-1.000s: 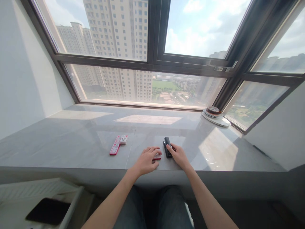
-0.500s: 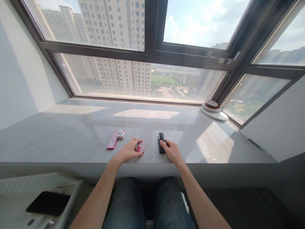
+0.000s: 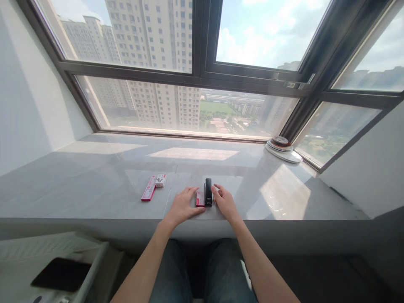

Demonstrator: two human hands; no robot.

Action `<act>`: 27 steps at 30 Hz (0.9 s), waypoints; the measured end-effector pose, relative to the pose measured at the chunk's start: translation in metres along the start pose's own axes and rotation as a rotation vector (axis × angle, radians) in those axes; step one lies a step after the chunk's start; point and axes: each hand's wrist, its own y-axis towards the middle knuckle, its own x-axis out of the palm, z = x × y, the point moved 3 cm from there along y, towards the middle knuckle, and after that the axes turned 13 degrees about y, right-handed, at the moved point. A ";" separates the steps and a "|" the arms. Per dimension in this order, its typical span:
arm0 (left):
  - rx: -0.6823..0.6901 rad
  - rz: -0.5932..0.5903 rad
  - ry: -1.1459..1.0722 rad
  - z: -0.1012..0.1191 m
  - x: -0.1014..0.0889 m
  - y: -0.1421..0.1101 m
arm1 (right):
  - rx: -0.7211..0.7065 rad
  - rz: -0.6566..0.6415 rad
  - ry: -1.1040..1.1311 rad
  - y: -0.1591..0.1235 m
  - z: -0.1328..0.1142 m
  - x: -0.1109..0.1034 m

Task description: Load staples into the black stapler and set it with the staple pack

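A small red-and-white box (image 3: 200,199) lies on the pale marble sill. My left hand (image 3: 183,203) is around it, thumb at its near edge and fingers at its far side. Right against the box stands a black stapler (image 3: 208,192), lengthwise away from me. Beside the stapler's right side is my right hand (image 3: 225,203), its thumb at the stapler's edge and its fingers loosely bent and apart; whether it touches is hard to tell. Farther left, long pink-and-white boxes (image 3: 149,188) lie with a small white box (image 3: 160,180) at their side.
A stack of round plates or lids (image 3: 280,147) sits in the back right corner by the window frame (image 3: 176,75). Below the sill at left, a dark flat object (image 3: 61,274) rests on a white surface (image 3: 19,248). My legs are under the sill's front edge.
My left hand has moved right with the red-and-white box. The stapler has shifted slightly left and now stands against that box. My right thumb has come off the stapler's top to its side.
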 end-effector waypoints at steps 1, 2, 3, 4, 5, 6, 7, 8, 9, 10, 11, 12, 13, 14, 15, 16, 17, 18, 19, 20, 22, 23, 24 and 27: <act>-0.015 0.028 -0.007 -0.002 -0.005 -0.004 | 0.006 0.028 0.013 0.001 0.003 -0.007; -0.040 0.072 -0.004 -0.006 -0.012 -0.009 | 0.008 0.061 0.020 0.001 0.006 -0.014; -0.079 0.133 0.021 -0.013 -0.021 -0.014 | 0.006 0.094 0.020 0.001 0.009 -0.022; -0.136 0.209 0.072 -0.023 -0.033 -0.020 | 0.002 0.121 0.016 0.002 0.011 -0.029; -0.211 0.297 0.154 -0.036 -0.045 -0.026 | 0.000 0.140 0.010 0.002 0.014 -0.036; -0.307 0.378 0.255 -0.051 -0.058 -0.033 | 0.000 0.151 0.005 0.003 0.017 -0.041; -0.420 0.436 0.359 -0.067 -0.070 -0.040 | 0.001 0.154 0.001 0.004 0.019 -0.044; -0.526 0.452 0.447 -0.083 -0.079 -0.047 | 0.001 0.150 -0.001 0.005 0.021 -0.046; -0.596 0.416 0.504 -0.097 -0.085 -0.054 | 0.002 0.140 -0.003 0.005 0.023 -0.046; -0.624 0.354 0.537 -0.108 -0.088 -0.059 | 0.001 0.128 -0.007 0.006 0.024 -0.046; -0.625 0.290 0.559 -0.115 -0.089 -0.063 | -0.002 0.115 -0.015 0.007 0.026 -0.044; -0.601 0.227 0.569 -0.119 -0.088 -0.067 | -0.007 0.101 -0.027 0.007 0.026 -0.043; -0.560 0.176 0.571 -0.120 -0.086 -0.069 | -0.017 0.087 -0.044 0.007 0.027 -0.041; -0.512 0.134 0.563 -0.119 -0.084 -0.071 | -0.028 0.070 -0.064 0.006 0.026 -0.039; -0.459 0.092 0.537 -0.116 -0.081 -0.072 | -0.040 0.048 -0.085 0.006 0.025 -0.037; -0.405 0.045 0.491 -0.113 -0.078 -0.071 | -0.049 0.020 -0.105 0.004 0.023 -0.035; -0.354 -0.003 0.429 -0.108 -0.076 -0.070 | -0.054 -0.013 -0.123 0.003 0.021 -0.033; -0.314 -0.043 0.362 -0.104 -0.073 -0.067 | -0.056 -0.045 -0.140 0.002 0.018 -0.030; -0.283 -0.070 0.298 -0.099 -0.071 -0.064 | -0.056 -0.078 -0.159 0.000 0.015 -0.027; -0.260 -0.082 0.246 -0.093 -0.069 -0.059 | -0.058 -0.108 -0.181 -0.001 0.012 -0.025; -0.222 -0.062 0.172 -0.077 -0.062 -0.047 | -0.069 -0.149 -0.222 -0.003 0.007 -0.020; -0.194 -0.042 0.140 -0.067 -0.058 -0.040 | -0.075 -0.163 -0.236 -0.004 0.006 -0.019; -0.157 -0.025 0.101 -0.056 -0.053 -0.032 | -0.079 -0.175 -0.245 -0.004 0.005 -0.017; -0.027 -0.030 -0.030 -0.021 -0.034 -0.008 | -0.082 -0.206 -0.239 -0.004 0.007 -0.016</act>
